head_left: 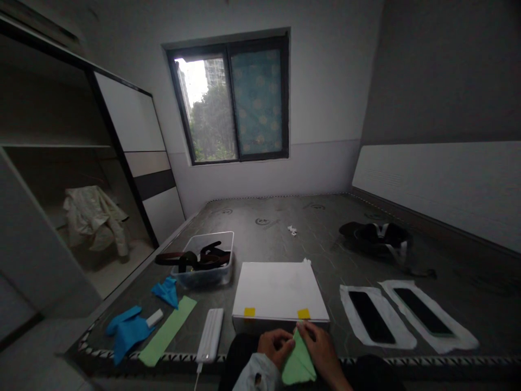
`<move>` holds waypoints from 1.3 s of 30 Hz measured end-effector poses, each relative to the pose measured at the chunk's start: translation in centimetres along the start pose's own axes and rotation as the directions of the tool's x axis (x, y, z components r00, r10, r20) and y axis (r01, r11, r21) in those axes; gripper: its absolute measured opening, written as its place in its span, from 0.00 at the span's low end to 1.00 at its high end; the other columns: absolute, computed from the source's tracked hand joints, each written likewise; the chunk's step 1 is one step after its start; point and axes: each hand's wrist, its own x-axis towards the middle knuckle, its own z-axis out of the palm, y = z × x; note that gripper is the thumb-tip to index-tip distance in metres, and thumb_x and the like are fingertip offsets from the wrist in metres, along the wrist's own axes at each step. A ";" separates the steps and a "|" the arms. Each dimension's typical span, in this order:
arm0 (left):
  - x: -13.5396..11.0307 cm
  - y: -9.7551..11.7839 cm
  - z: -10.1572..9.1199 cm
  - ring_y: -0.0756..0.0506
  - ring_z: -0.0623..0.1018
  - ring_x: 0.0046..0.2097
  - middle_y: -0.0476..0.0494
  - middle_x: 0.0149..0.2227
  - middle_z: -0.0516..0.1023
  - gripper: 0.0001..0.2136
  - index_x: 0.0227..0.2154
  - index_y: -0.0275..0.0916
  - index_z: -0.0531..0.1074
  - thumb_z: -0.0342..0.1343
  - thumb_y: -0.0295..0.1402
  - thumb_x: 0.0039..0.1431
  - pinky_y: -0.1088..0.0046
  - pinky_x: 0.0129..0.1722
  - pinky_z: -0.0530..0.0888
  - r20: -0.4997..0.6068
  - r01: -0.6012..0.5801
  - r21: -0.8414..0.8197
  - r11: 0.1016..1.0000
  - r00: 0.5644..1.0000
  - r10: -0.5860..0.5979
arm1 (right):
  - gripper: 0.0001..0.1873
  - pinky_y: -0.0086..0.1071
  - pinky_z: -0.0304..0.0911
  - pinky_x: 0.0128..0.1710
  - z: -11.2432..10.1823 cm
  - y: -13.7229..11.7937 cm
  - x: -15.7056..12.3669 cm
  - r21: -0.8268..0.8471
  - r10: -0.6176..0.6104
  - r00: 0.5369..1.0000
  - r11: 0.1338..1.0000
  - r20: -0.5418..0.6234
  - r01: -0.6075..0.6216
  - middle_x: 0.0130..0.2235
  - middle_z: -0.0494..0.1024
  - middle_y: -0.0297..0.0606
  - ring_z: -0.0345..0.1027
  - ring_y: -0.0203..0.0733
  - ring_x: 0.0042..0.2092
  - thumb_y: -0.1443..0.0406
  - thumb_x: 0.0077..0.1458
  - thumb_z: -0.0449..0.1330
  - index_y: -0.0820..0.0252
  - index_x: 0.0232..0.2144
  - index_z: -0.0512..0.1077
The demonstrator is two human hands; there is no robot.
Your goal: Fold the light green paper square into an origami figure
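Left hand (275, 346): at the bottom edge of the view, fingers curled and pinched on the left side of a green folded paper (300, 365); wrist and pale sleeve cut off by the frame.
Right hand (324, 350): fingers closed on the paper's upper point and right edge; forearm cut off below.
Green folded paper: held between both hands, just in front of the white box (279, 288) and near the mattress edge; its lower part is cut off, and its folds are too dim to make out.
White box: flat, closed, with two yellow tabs (249, 311) along its near edge.
Clear plastic bin (222, 274): left of the box, with dark belts (195, 258) inside and hanging over its rim; count unclear.
Blue paper pieces (128, 330): near the left corner, beside a green paper strip (169, 328).
White slab-shaped device (210, 334): between strip and box, with a cable leaving the frame; type unclear.
Two dark phones (369, 316): right of the box, each lying on white cloth.
Black bundle (376, 233): far right, indistinct.
Pale garment (93, 217): in the wardrobe, in shadow.
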 end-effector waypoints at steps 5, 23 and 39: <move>-0.2 0.4 -0.2 0.46 0.77 0.30 0.43 0.28 0.81 0.14 0.29 0.36 0.80 0.57 0.43 0.49 0.75 0.30 0.71 -0.012 -0.010 -0.018 1.000 1.000 0.010 | 0.27 0.31 0.64 0.37 0.1 -0.1 -0.1 0.006 -0.014 1.000 1.000 0.008 0.014 0.30 0.80 0.41 0.72 0.47 0.34 0.45 0.53 0.50 0.59 0.25 0.76; -1.1 2.3 -0.4 0.49 0.76 0.29 0.46 0.26 0.80 0.08 0.28 0.37 0.80 0.61 0.34 0.46 0.79 0.29 0.69 -0.036 0.058 0.025 0.998 0.998 -0.057 | 0.29 0.34 0.67 0.40 -0.3 0.5 0.5 0.061 0.091 0.996 0.994 -0.003 -0.090 0.32 0.81 0.44 0.74 0.52 0.37 0.41 0.44 0.54 0.60 0.25 0.77; -0.3 1.9 -2.1 0.48 0.78 0.29 0.44 0.26 0.80 0.14 0.28 0.35 0.76 0.52 0.41 0.53 0.78 0.29 0.71 -0.379 0.094 -0.065 0.993 0.919 -0.112 | 0.28 0.35 0.69 0.32 1.6 1.0 0.4 0.205 0.143 0.953 0.958 0.268 -0.201 0.29 0.79 0.41 0.74 0.48 0.32 0.45 0.39 0.61 0.62 0.33 0.76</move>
